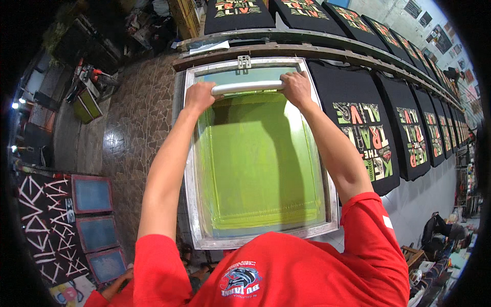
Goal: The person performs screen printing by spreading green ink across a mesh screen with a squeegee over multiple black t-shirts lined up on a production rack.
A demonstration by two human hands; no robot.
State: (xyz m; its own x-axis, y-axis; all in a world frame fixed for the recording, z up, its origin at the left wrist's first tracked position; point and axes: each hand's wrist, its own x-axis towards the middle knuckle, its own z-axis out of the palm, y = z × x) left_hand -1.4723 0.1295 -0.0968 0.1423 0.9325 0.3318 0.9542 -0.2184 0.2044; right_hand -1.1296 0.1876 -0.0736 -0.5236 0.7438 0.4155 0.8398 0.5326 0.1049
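Observation:
Both my arms stretch forward over a screen-printing frame (332, 217) with a silvery metal rim. Its mesh (250, 163) is coated in bright green ink, streaked lengthwise, with a shadow across the right half. A squeegee (248, 87) with a pale, rounded handle lies crosswise near the frame's far end. My left hand (200, 95) is closed round the handle's left end, and my right hand (296, 88) grips its right end. The squeegee's lower edge is mostly out of sight under the handle. Beyond it, a metal hinge clamp (244, 63) sits at the middle of the far rim.
Black printed shirts (358, 123) lie in a long row to the right, with more across a metal rail (327, 37). Small blue screens (92, 194) stand at lower left, near another person's arm (118, 284). A stone-patterned floor (135, 133) runs along the left.

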